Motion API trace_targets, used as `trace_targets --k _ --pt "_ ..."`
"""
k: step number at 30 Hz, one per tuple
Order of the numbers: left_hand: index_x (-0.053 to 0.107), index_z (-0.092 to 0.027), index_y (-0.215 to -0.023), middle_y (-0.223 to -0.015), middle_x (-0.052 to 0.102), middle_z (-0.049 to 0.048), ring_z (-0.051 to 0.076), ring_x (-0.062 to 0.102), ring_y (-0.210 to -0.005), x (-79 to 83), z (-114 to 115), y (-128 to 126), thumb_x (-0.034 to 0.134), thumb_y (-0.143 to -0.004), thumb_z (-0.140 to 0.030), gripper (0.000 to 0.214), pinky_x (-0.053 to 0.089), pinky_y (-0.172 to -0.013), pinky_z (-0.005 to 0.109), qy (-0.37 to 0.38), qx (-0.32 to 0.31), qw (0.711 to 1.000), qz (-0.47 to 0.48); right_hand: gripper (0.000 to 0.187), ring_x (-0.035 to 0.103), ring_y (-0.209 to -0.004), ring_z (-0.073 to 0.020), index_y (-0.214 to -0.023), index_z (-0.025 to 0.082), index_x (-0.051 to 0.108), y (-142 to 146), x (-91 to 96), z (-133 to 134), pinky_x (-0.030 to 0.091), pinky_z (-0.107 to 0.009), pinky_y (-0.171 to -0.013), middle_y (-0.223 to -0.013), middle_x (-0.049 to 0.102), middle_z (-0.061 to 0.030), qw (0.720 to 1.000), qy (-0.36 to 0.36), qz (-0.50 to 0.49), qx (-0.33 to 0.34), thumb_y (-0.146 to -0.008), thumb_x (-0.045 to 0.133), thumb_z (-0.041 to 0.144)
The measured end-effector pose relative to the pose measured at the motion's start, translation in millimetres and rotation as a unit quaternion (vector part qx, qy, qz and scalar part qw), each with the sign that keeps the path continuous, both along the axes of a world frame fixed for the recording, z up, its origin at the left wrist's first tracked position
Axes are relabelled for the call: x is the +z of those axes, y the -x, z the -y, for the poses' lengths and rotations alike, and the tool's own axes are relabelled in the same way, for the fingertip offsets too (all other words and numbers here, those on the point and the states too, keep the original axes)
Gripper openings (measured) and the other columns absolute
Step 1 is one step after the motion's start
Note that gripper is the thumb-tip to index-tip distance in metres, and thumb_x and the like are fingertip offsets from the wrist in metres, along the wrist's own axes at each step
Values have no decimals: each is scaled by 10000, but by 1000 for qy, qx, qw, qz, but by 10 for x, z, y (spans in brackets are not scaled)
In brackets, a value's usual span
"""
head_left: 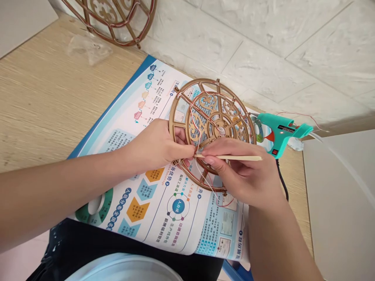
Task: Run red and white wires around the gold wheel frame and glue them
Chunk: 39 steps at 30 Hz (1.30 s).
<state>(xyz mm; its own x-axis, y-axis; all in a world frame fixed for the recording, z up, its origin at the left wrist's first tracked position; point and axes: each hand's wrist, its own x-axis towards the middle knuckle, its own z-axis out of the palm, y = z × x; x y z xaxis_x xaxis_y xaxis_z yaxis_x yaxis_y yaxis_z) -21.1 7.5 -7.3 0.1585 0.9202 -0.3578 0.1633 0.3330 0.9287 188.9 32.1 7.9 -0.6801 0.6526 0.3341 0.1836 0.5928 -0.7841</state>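
A round wooden fretwork disc [211,117] with thin red and white wires across it lies on a printed poster [152,195]. My left hand [156,146] is closed, its fingers pinching the disc's near left rim and the wires there. My right hand [243,175] is closed on a thin wooden stick [234,157], held flat across the disc's near edge with its tip meeting the left fingertips. The wires trail down from under my right hand.
A teal glue gun [279,132] with a black cord stands just right of the disc. A second, larger wooden disc [117,19] leans against the white wall at the back. A clear plastic bag [88,47] lies on the wooden table [43,93].
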Motion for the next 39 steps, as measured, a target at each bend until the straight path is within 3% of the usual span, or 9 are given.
trace_targets --k 31,39 --pt "796 -214 -711 -638 751 -14 168 679 -604 16 -12 5 716 -716 -236 83 467 -514 237 5 -3 1000 -26 165 766 -830 -200 -978 292 764 0 -18 21 645 -369 -717 -912 802 -13 1000 3 6 -23 -973 684 148" --pt "808 -213 -726 -639 746 -2 171 671 -609 1 -9 9 719 -715 -264 103 437 -493 237 7 -2 999 -36 176 752 -859 -168 -987 271 749 -11 -32 24 624 -329 -733 -924 794 3 1000 1 1 -23 -949 708 104"
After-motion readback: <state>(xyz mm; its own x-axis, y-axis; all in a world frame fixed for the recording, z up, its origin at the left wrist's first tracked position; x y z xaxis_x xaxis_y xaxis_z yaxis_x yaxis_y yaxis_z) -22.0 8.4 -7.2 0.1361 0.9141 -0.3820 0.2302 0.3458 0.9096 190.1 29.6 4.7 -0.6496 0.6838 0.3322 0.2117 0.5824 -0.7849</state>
